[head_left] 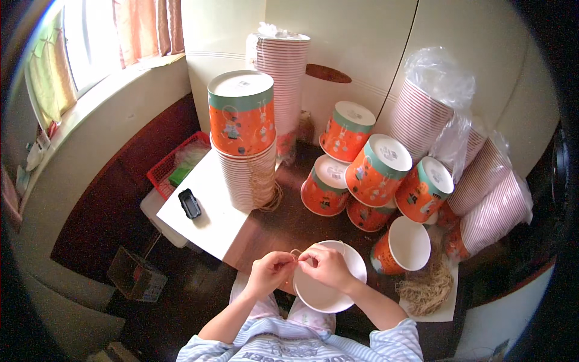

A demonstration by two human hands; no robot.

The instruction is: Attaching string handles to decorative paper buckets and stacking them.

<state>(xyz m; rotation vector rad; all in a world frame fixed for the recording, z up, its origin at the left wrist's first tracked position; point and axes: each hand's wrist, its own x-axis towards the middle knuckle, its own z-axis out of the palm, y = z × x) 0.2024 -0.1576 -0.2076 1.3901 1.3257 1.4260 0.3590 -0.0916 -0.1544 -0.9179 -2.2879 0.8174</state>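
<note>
My left hand (271,274) and my right hand (329,266) meet at the left rim of a round paper bucket (329,295). Its white inside faces up, close in front of my body. Both hands are closed, with thumbs and forefingers pinching a thin tan cord (295,251), a small loop of which shows between the fingertips. How the cord runs at the rim is hidden by my fingers. My right hand reaches over the bucket's opening; my left hand is just outside it.
A tall stack of orange-and-green buckets (241,123) stands on a white board (199,226) beside a black plastic case (189,204). Several upturned buckets (379,169) are piled at the right, near an open bucket (409,244), a tan cord bundle (427,291) and plastic-wrapped stacks (491,205).
</note>
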